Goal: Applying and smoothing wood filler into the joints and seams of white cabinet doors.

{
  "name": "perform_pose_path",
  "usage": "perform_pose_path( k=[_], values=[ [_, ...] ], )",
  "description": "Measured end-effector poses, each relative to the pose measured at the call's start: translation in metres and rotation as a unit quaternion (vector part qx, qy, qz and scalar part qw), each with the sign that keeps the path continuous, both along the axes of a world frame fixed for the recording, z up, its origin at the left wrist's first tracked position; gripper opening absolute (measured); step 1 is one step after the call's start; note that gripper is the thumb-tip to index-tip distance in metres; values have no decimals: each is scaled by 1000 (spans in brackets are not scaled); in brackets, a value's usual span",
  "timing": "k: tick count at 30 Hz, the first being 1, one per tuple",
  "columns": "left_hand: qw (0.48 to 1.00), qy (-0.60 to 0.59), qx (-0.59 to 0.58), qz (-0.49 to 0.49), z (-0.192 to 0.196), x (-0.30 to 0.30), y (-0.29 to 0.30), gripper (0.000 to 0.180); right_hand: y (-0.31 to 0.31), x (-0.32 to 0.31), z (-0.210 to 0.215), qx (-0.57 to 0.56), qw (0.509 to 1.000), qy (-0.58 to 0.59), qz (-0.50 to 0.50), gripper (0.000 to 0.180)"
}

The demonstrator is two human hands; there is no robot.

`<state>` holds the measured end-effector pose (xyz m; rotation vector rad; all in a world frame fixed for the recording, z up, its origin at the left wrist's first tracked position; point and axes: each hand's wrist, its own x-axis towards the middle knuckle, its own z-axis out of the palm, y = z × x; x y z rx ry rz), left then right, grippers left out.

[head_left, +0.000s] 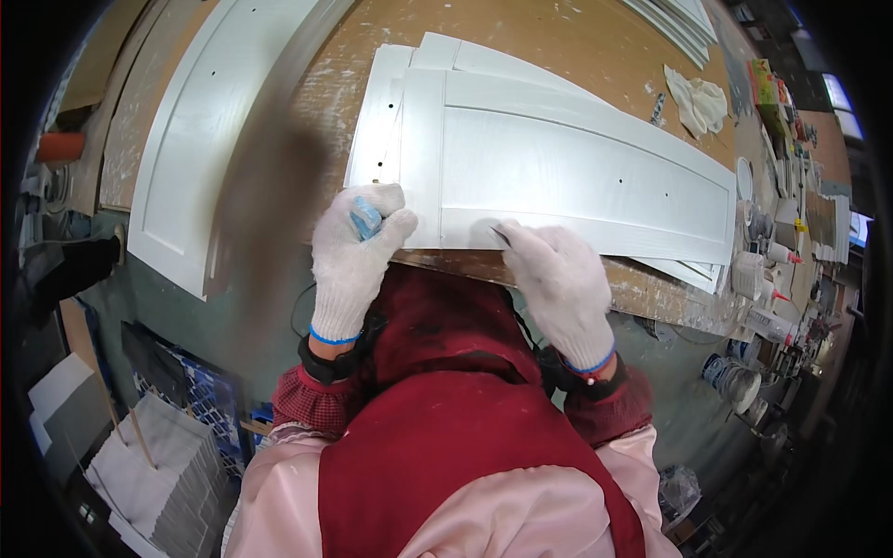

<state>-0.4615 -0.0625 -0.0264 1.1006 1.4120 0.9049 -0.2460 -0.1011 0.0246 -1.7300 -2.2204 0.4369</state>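
Note:
A white framed cabinet door panel (577,163) lies on top of a stack of similar panels on the workbench. My left hand (358,246), in a white knit glove, is closed around a small blue object (366,219) at the panel's near left corner. My right hand (558,279), also gloved, pinches a thin dark tool (500,236) whose tip touches the panel's near frame edge. Both hands rest at the bench's front edge.
Another white door panel (200,130) lies at the left, overhanging the brown bench (595,37). A crumpled white rag (699,100) sits at the far right. Jars, tubes and cans (763,270) crowd the right end. Grey stacked sheets (158,474) stand on the floor lower left.

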Motion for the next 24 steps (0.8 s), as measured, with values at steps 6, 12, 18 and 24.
perform_pose_path(
  k=[6, 12, 18, 24],
  values=[
    [999, 25, 9, 30, -2, 4, -1, 15, 22, -23, -13, -55, 987, -129, 77, 34],
    [997, 24, 70, 22, -11, 1, -3, 16, 24, -11, -10, 42, 978, -77, 188, 36],
    [997, 17, 70, 21, -6, 0, -3, 14, 34, -11, -3, -36, 981, -80, 173, 30],
    [997, 7, 72, 4, -9, -1, 0, 13, 23, -11, -5, -35, 968, -53, 241, 28]
  ],
)
